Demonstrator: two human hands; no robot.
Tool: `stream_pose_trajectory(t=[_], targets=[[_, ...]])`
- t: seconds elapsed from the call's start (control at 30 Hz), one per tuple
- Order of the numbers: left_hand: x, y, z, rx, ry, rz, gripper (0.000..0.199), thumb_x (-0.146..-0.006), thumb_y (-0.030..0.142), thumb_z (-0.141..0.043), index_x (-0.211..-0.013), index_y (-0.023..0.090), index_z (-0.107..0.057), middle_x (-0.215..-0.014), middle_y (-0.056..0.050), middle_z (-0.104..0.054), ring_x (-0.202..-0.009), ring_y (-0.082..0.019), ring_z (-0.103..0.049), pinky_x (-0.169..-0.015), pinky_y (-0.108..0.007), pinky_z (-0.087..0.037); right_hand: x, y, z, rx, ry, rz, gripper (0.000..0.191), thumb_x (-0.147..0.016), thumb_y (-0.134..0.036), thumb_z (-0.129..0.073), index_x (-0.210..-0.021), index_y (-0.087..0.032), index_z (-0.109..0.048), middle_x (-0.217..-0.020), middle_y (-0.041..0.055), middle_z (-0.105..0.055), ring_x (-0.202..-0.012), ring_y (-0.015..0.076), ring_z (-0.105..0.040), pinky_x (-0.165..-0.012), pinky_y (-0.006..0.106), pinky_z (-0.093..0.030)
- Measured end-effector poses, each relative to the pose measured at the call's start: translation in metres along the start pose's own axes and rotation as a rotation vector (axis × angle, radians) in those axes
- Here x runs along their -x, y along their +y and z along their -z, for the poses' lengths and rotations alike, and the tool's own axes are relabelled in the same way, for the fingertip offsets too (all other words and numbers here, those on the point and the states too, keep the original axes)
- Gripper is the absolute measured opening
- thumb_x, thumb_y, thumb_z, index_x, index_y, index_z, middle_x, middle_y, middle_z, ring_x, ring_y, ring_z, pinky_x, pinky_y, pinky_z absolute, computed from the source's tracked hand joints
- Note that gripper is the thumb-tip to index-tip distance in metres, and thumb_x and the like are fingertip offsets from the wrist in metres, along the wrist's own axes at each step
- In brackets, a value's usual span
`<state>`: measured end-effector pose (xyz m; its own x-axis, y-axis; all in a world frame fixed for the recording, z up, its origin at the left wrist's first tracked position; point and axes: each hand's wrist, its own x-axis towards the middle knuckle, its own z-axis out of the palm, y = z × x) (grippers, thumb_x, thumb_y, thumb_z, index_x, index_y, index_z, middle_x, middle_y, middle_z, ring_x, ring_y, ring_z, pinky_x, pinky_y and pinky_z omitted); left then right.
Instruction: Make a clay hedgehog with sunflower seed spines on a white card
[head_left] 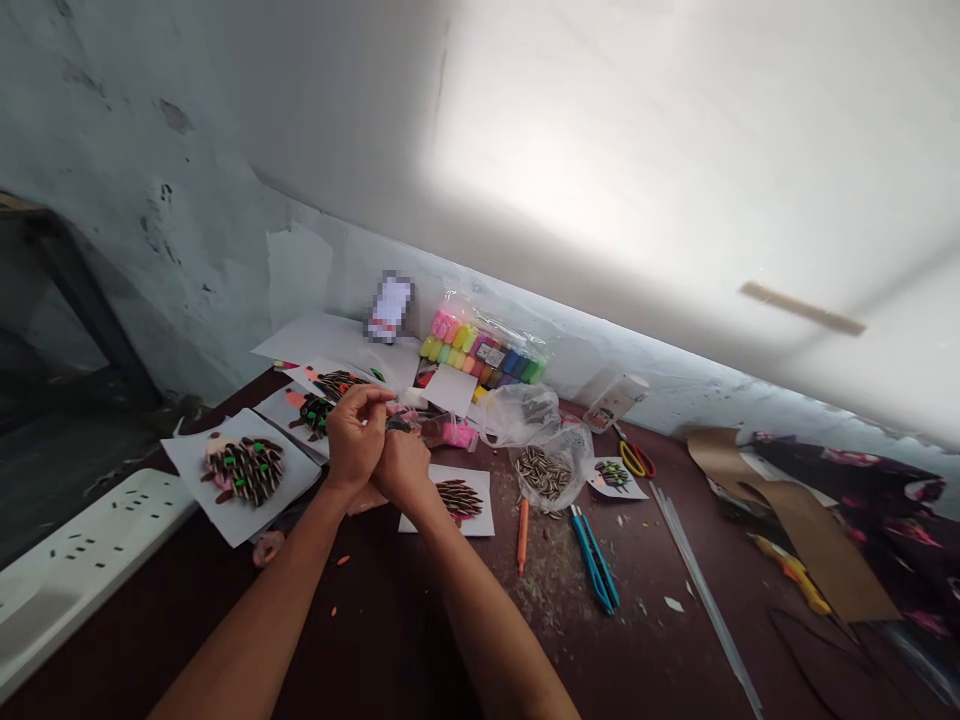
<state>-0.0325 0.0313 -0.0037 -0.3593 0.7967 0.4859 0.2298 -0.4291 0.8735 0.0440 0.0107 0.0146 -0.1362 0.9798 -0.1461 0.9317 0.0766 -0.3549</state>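
Observation:
My left hand (356, 435) and my right hand (405, 465) meet over the middle of the table, wrists close together. The left fingers are bent into a pinch; whatever they hold is too small to tell. My right hand is closed beside a dark grey lump (397, 424), and its fingers are mostly hidden. Just below it lies a white card with a hedgehog shape of striped seeds (459, 497), partly covered by my forearm. On the left, another card carries a seed hedgehog with green dots (244, 470). Behind my hands sits a bright pink clay packet (459, 434).
Packs of coloured clay (487, 350) lean against the wall near a phone (390, 307). A plastic bag holds striped seeds (544, 472). Nearby lie an orange marker (523, 538), a blue-handled tool (595, 562), scissors (636, 458), glue sticks (705, 590) and a glue gun (795, 573). A power strip (90, 545) borders the left.

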Motion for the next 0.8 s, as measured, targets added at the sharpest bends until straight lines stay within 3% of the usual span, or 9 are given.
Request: stream_pose_trajectory(t=[0.13,0.27,0.37,0.5,0.6,0.7,0.8], targets=[[0.000,0.002,0.001,0.020,-0.013,-0.004,0.016,-0.081,0.017,-0.048,-0.080,0.017,-0.063,-0.087,-0.003,-0.065,-0.069,-0.012,-0.062,-0.066,-0.025,-0.053,-0.006,0.009,0.005,-0.074,0.055,-0.033,0.015,-0.080,-0.025,-0.059,-0.085,-0.017,-0.071,-0.092,0.0148,-0.074,-0.090,0.0283,-0.070,-0.074,0.034,-0.050],[-0.001,0.002,0.002,0.001,-0.009,-0.025,0.016,-0.081,0.018,-0.049,-0.081,0.017,-0.064,-0.086,-0.004,-0.065,-0.076,-0.015,-0.064,-0.070,-0.027,-0.053,-0.016,0.029,0.013,-0.232,0.185,-0.098,0.008,-0.075,-0.019,-0.059,-0.074,-0.018,-0.067,-0.080,0.0071,-0.072,-0.080,0.0217,-0.066,-0.069,0.029,-0.046],[-0.002,0.003,0.002,-0.046,0.001,-0.020,0.016,-0.082,0.021,-0.051,-0.087,0.017,-0.065,-0.091,-0.005,-0.066,-0.080,-0.016,-0.063,-0.075,-0.028,-0.053,-0.018,0.046,0.021,-0.518,0.199,-0.140,0.007,-0.072,-0.018,-0.060,-0.065,-0.018,-0.058,-0.063,-0.0004,-0.062,-0.063,0.0135,-0.058,-0.058,0.022,-0.041],[0.000,0.004,-0.002,-0.083,-0.063,0.032,0.020,-0.083,0.030,-0.053,-0.092,0.016,-0.064,-0.090,-0.005,-0.067,-0.074,-0.015,-0.062,-0.071,-0.027,-0.052,-0.005,0.070,0.031,-1.020,0.123,-0.111,0.017,-0.072,-0.032,-0.062,-0.068,-0.019,-0.053,-0.052,-0.0063,-0.048,-0.048,0.0084,-0.045,-0.046,0.019,-0.034],[0.005,0.003,-0.006,-0.103,-0.229,0.118,0.021,-0.081,0.034,-0.053,-0.084,0.017,-0.064,-0.073,-0.001,-0.067,-0.060,-0.014,-0.059,-0.058,-0.024,-0.048,0.009,0.090,0.039,-1.173,0.208,-0.081,0.029,-0.066,-0.044,-0.067,-0.072,-0.021,-0.050,-0.052,-0.0085,-0.045,-0.045,0.0071,-0.039,-0.042,0.018,-0.029],[0.012,0.001,-0.010,-0.108,-0.575,0.247,0.020,-0.078,0.035,-0.053,-0.075,0.020,-0.065,-0.050,0.002,-0.060,-0.046,-0.014,-0.055,-0.045,-0.023,-0.041,0.022,0.112,0.043,-1.152,0.266,-0.083,0.035,-0.062,-0.047,-0.070,-0.069,-0.022,-0.048,-0.050,-0.0090,-0.043,-0.043,0.0067,-0.036,-0.040,0.018,-0.025],[0.018,0.004,-0.013,-0.063,-0.758,0.348,0.021,-0.074,0.033,-0.054,-0.079,0.018,-0.068,-0.055,0.000,-0.065,-0.042,-0.014,-0.054,-0.042,-0.023,-0.040,0.031,0.128,0.039,-1.097,0.306,-0.139,0.032,-0.065,-0.045,-0.069,-0.068,-0.020,-0.049,-0.049,-0.0070,-0.048,-0.042,0.0065,-0.036,-0.039,0.019,-0.024]])
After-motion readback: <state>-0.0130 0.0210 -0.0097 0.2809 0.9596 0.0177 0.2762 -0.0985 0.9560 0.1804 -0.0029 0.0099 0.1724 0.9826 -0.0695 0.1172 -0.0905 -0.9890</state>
